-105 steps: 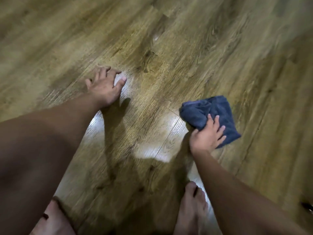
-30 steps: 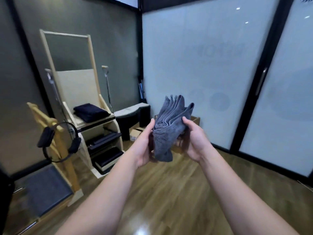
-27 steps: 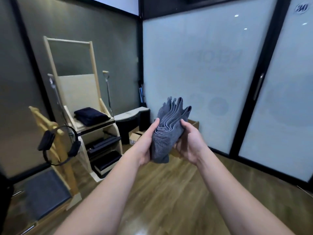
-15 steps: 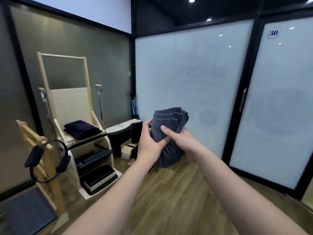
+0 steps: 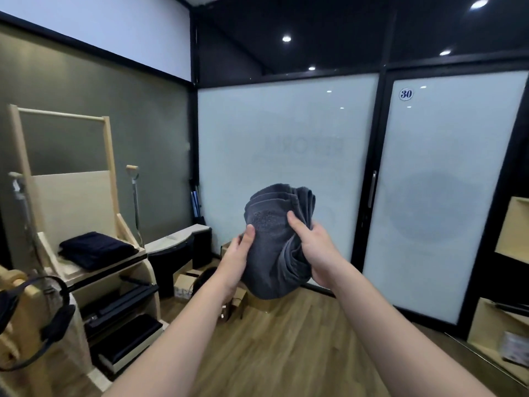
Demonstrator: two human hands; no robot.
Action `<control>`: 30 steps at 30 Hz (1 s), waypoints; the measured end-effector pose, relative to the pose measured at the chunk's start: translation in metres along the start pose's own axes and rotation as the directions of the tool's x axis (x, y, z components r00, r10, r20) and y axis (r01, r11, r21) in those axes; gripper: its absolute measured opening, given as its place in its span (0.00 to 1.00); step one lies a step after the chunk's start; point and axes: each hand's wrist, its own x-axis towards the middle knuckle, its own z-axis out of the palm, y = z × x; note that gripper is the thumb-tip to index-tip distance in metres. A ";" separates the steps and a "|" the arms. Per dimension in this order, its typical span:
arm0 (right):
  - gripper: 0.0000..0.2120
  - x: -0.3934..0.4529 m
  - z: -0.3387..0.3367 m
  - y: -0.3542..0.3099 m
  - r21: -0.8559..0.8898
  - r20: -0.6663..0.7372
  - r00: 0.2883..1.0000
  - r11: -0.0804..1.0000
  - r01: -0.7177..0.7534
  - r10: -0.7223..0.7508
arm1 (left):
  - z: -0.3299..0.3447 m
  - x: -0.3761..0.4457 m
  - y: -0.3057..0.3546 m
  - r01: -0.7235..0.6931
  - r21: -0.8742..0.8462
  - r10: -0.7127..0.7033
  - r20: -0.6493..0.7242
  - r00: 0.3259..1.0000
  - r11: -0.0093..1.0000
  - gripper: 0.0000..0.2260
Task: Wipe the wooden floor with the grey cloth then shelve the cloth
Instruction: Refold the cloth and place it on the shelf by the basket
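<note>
While the cloth (image 5: 274,247) is pinched between the left hand (image 5: 239,260) and right hand (image 5: 313,247), its folds are best squared before shelving.

wooden rack (image 5: 65,196) left | dark folded towel (image 5: 96,249) on it | cardboard boxes (image 5: 183,285) by frosted glass door (image 5: 446,196)
</note>
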 end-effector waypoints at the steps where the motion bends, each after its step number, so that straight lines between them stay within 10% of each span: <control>1: 0.14 0.001 0.000 0.002 0.002 -0.021 1.000 1.000 -0.003 0.003 | -0.004 -0.001 -0.003 0.080 -0.019 -0.078 0.067 0.995 0.997 0.49; 7: 0.18 0.023 -0.020 -0.001 0.183 -0.186 0.979 0.982 -0.044 0.079 | -0.035 0.001 -0.008 0.332 -0.171 -0.266 0.322 0.909 0.928 0.21; 12: 0.24 0.042 -0.054 0.011 0.345 -0.119 0.965 0.921 -0.180 0.233 | -0.013 0.026 0.043 -0.068 -0.350 0.095 0.059 0.994 0.934 0.16; 18: 0.21 0.045 -0.085 0.030 -0.387 -0.138 0.911 0.825 -0.412 0.390 | 0.020 0.047 0.102 -0.383 -0.030 0.384 0.033 0.923 0.923 0.12; 24: 0.17 0.060 -0.073 0.001 -0.536 -0.006 0.985 0.832 0.144 -0.175 | 0.022 0.051 0.115 -0.462 0.558 0.282 0.381 0.881 0.690 0.17; 27: 0.34 0.061 -0.053 -0.015 -0.587 0.260 0.945 0.745 0.316 -0.197 | 0.027 0.046 0.119 -0.491 0.612 0.247 0.442 0.862 0.620 0.17; 30: 0.24 0.062 -0.046 -0.027 -0.660 0.391 0.917 0.668 0.342 -0.083 | 0.026 0.040 0.122 -0.517 0.598 0.275 0.451 0.849 0.612 0.18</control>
